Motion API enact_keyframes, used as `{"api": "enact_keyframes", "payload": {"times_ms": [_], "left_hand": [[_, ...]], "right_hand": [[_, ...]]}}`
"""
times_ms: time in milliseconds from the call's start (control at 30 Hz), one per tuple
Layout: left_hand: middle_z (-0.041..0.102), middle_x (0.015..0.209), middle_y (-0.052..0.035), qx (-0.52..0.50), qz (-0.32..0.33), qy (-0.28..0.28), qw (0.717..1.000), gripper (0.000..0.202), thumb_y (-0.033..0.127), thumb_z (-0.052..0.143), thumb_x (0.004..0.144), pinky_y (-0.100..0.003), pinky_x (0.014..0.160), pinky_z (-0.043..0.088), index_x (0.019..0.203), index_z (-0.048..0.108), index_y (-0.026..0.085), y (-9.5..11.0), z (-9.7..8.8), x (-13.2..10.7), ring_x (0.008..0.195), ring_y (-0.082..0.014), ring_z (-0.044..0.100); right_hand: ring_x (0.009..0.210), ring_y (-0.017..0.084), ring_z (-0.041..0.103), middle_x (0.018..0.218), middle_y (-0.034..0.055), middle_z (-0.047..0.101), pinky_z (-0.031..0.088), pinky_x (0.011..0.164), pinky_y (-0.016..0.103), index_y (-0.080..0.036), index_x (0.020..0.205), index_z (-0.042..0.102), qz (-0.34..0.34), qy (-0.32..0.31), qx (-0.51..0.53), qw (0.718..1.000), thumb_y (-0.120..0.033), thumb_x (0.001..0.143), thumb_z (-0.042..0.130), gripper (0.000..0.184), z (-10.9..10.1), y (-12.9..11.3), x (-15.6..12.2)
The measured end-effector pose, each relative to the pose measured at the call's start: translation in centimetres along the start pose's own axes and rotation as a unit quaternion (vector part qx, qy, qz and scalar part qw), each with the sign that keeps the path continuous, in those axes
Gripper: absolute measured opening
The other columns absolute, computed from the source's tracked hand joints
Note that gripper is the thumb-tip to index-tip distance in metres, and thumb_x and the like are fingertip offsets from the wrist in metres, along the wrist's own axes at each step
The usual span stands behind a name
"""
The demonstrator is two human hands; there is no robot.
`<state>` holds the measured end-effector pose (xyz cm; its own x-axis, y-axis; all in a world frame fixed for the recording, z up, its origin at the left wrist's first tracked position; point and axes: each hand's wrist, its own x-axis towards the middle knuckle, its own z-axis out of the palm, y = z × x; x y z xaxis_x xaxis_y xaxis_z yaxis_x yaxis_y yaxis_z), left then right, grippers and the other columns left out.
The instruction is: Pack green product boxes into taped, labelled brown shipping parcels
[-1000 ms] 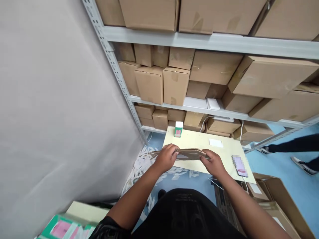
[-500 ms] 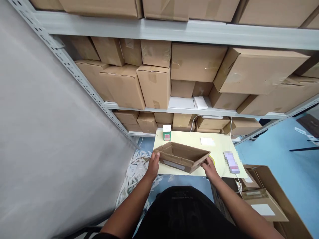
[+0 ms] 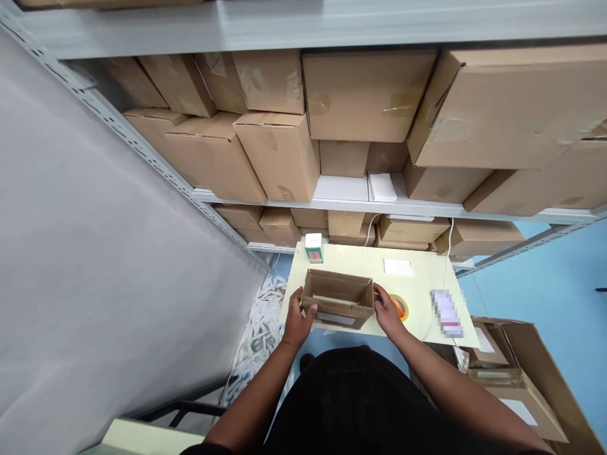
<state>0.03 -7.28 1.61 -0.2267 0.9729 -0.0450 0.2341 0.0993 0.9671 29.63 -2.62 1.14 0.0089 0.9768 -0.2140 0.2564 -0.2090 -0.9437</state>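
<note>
Squared up since the earlier frame, the open carton (image 3: pixel 339 308) is at the table's (image 3: pixel 360 259) near edge, left of a tape roll (image 3: pixel 404 306), and I note left hand (image 3: pixel 298 322) and right hand (image 3: pixel 389 317) clamped on opposite ends, apparently to keep its walls upright.

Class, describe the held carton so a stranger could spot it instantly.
Below the shelving stands a pale yellow table. At its near edge, the left hand and right hand hold a brown carton. Unlike the shelved boxes, its top is open.
</note>
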Motion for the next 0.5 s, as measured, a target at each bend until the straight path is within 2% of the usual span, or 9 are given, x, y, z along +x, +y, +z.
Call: {"api": "enact_keyframes", "payload": {"times_ms": [133, 233, 333, 400, 500], "left_hand": [[0.051, 0.15, -0.0166, 0.024, 0.014, -0.033, 0.999, 0.085, 0.043, 0.074, 0.083, -0.049, 0.116, 0.041, 0.155, 0.034, 0.022, -0.7, -0.5, -0.8, 0.141, -0.0318, 0.049], [0.042, 0.16, -0.0156, 0.072, 0.058, -0.081, 0.992, 0.084, 0.04, 0.076, 0.083, -0.052, 0.124, 0.03, 0.156, 0.037, 0.025, -0.6, -1.4, -0.8, 0.15, -0.0329, 0.038], [0.03, 0.168, -0.0125, 0.114, 0.089, -0.137, 0.98, 0.076, 0.041, 0.073, 0.086, -0.052, 0.128, 0.022, 0.155, 0.042, 0.027, -0.5, -2.3, -0.9, 0.156, -0.0319, 0.027], [0.026, 0.17, -0.0115, 0.127, 0.097, -0.164, 0.973, 0.075, 0.043, 0.069, 0.09, -0.052, 0.129, 0.021, 0.157, 0.04, 0.027, -0.7, -2.8, -1.0, 0.157, -0.0309, 0.024], [0.019, 0.172, -0.0116, 0.136, 0.125, -0.175, 0.967, 0.077, 0.046, 0.056, 0.098, -0.051, 0.13, 0.016, 0.164, 0.023, 0.026, -1.4, -3.2, -1.2, 0.159, -0.0284, 0.016]], "right_hand": [[0.125, 0.031, 0.062, 0.141, 0.0066, 0.063, 0.058, 0.097, 0.048, -0.03, 0.132, 0.065, 0.059, -0.027, 0.082, 0.995, -0.055, 0.092, 0.054, 0.049, 0.3, 0.0, -0.6], [0.118, 0.031, 0.064, 0.134, 0.0066, 0.066, 0.061, 0.088, 0.045, -0.029, 0.124, 0.068, 0.056, -0.02, 0.095, 0.994, -0.062, 0.09, 0.059, 0.049, 0.4, 0.3, -1.0], [0.109, 0.028, 0.066, 0.131, 0.0075, 0.067, 0.061, 0.082, 0.042, -0.028, 0.125, 0.065, 0.046, -0.025, 0.078, 0.996, -0.063, 0.088, 0.061, 0.051, 0.2, 0.7, -0.9], [0.106, 0.027, 0.066, 0.131, 0.0086, 0.066, 0.06, 0.082, 0.04, -0.027, 0.13, 0.062, 0.032, -0.03, 0.068, 0.997, -0.061, 0.088, 0.061, 0.054, 0.1, 0.7, -0.9], [0.112, 0.026, 0.064, 0.133, 0.0084, 0.064, 0.058, 0.09, 0.04, -0.027, 0.133, 0.061, -0.001, -0.043, 0.043, 0.998, -0.058, 0.091, 0.058, 0.052, -0.2, 0.2, -1.0]]}}
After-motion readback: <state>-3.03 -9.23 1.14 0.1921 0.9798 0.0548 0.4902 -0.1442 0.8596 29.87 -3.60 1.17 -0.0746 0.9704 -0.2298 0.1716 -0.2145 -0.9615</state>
